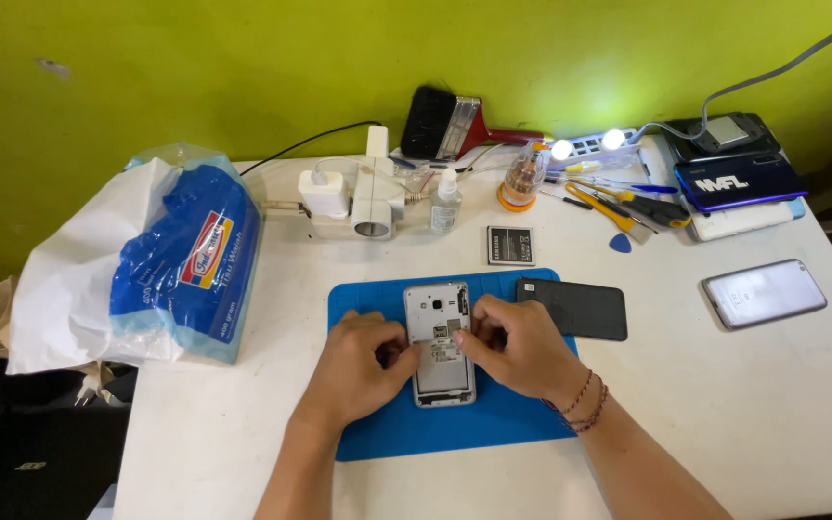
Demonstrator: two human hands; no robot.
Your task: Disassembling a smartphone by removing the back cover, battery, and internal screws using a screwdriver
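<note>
The left hand and right hand rested on the blue work mat, each pinching one long side of an opened smartphone between thumb and curled fingers. The phone lay flat, back up with its cover off, on the middle of the mat; its long axis ran from the table's near edge toward the far edge, camera end pointing at the wall.

The white table carried everything else. Near its left edge slumped a big white plastic bag with a blue packet spilling out of it. The mat sat mid-table, closer to the near edge. A dark back cover overlapped the mat's far right corner. Toward the right edge lay a silver phone, face down, and in the far right corner a dark blue phone topped a stack. Along the far edge stood a white plug adapter block, a black brush, and a small clear bottle. A black phone battery lay just beyond the mat.
</note>
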